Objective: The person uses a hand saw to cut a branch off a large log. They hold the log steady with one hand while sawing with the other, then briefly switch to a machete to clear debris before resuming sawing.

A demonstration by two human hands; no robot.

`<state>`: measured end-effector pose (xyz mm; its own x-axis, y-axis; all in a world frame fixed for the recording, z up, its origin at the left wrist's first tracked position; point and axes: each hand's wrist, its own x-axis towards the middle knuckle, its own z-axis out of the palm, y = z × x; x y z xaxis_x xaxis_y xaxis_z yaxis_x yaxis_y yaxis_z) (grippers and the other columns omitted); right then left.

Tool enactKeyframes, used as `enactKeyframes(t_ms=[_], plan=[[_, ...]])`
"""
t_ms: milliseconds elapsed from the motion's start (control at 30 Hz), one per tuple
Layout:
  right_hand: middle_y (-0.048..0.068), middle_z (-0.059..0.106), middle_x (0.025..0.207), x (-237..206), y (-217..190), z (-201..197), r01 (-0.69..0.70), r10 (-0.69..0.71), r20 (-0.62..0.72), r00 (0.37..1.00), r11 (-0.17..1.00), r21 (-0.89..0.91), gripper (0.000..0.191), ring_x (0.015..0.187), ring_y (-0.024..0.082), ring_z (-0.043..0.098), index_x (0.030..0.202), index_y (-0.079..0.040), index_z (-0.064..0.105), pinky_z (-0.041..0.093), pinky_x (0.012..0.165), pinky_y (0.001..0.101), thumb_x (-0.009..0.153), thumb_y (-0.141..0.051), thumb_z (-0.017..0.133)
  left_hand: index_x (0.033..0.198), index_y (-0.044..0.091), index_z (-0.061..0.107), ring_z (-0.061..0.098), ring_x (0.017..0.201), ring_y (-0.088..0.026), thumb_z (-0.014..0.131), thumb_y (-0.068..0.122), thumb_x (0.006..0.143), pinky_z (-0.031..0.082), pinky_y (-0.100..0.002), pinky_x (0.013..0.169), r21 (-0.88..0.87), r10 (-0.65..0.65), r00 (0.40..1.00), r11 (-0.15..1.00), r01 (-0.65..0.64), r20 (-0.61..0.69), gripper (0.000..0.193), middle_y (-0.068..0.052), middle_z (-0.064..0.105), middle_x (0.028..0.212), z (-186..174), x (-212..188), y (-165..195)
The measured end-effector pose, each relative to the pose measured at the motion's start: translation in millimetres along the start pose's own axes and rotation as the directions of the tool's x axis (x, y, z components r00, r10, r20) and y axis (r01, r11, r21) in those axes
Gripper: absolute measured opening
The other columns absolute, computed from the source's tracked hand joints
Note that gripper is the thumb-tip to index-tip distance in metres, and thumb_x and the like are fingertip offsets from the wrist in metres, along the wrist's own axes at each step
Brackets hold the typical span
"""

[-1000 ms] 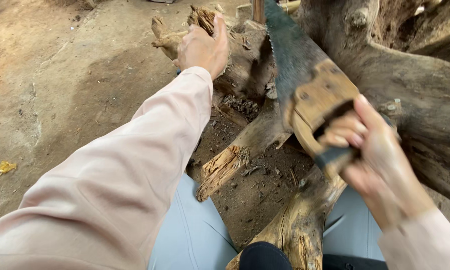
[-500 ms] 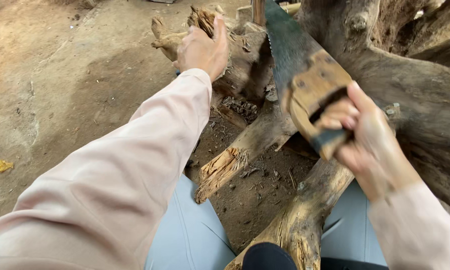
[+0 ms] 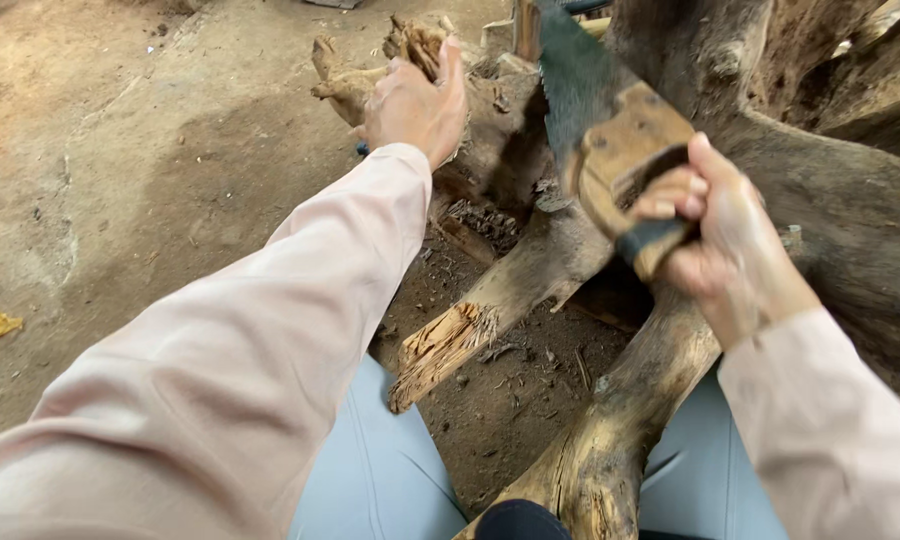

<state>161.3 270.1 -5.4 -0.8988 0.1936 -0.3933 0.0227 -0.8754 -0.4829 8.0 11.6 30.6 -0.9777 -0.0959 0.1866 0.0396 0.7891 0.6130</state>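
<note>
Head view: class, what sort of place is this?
Probably an outdoor wood-cutting spot. Bare dirt ground, a gnarled tree stump with splintered roots, and a hand saw gripped by the right hand suggest it.

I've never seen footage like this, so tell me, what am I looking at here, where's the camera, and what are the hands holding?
The camera sits on a person's head and looks down at their own two arms in pale pink sleeves. There is no machine. The right hand grips the wooden handle of a handsaw, its dark blade pointing up and away. The left hand reaches forward and rests on a gnarled stump. Thick roots spread over the dirt ground; one has a splintered end. The person's legs in light blue trousers show at the bottom.
</note>
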Motion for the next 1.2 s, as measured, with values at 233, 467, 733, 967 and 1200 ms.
enactKeyframes(t_ms=[233,467,733,967,1200], plan=[[-0.013,0.037,0.060,-108,-2,-45,0.028,-0.031,-0.075,0.997,0.999,-0.032,0.018,0.049,-0.002,0.036,0.107,-0.013,0.058,0.040,0.048,0.0165,0.112,-0.030,0.057,0.122,-0.005,0.059,0.068,0.110,-0.038,0.027,0.067,0.101,0.047,-0.057,0.101,0.054,0.026,0.999,0.998,-0.025,-0.025,0.081,-0.027,0.069,0.117,7,2,-3],[-0.007,0.041,0.057,43,1,-8,-0.020,0.016,0.083,0.996,0.999,0.043,0.035,0.048,0.004,0.039,0.083,-0.014,0.045,0.039,0.051,0.0227,0.112,-0.028,0.057,0.120,-0.005,0.055,0.065,0.104,-0.040,0.031,0.068,0.095,0.036,-0.074,0.094,0.058,0.102,0.983,0.994,-0.095,-0.150,0.082,-0.026,0.066,0.116,8,4,-7],[-0.012,0.037,0.060,-113,3,-45,-0.006,0.006,-0.023,1.000,1.000,-0.022,0.039,0.049,0.000,0.034,0.082,-0.020,0.042,0.038,0.050,0.0176,0.115,-0.032,0.057,0.123,-0.006,0.057,0.073,0.099,-0.036,0.028,0.068,0.098,0.056,-0.060,0.091,0.062,0.051,0.996,0.997,-0.046,-0.073,0.083,-0.024,0.072,0.103,11,5,-10],[-0.009,0.040,0.057,14,2,-3,0.012,-0.011,0.029,1.000,0.999,-0.029,0.034,0.047,0.003,0.037,0.084,-0.015,0.047,0.036,0.047,0.0206,0.113,-0.028,0.057,0.121,-0.005,0.057,0.065,0.110,-0.041,0.031,0.067,0.097,0.034,-0.076,0.099,0.053,0.100,0.986,0.994,-0.093,-0.134,0.080,-0.026,0.067,0.112,8,2,-9],[-0.012,0.041,0.061,-55,6,-52,0.030,-0.034,-0.080,0.996,0.998,-0.053,0.030,0.047,-0.001,0.037,0.089,-0.019,0.047,0.035,0.045,0.0167,0.115,-0.029,0.060,0.129,-0.006,0.054,0.064,0.117,-0.041,0.031,0.067,0.098,0.030,-0.073,0.109,0.019,0.054,0.996,0.998,-0.053,-0.065,0.083,-0.027,0.067,0.119,3,-4,-4]])
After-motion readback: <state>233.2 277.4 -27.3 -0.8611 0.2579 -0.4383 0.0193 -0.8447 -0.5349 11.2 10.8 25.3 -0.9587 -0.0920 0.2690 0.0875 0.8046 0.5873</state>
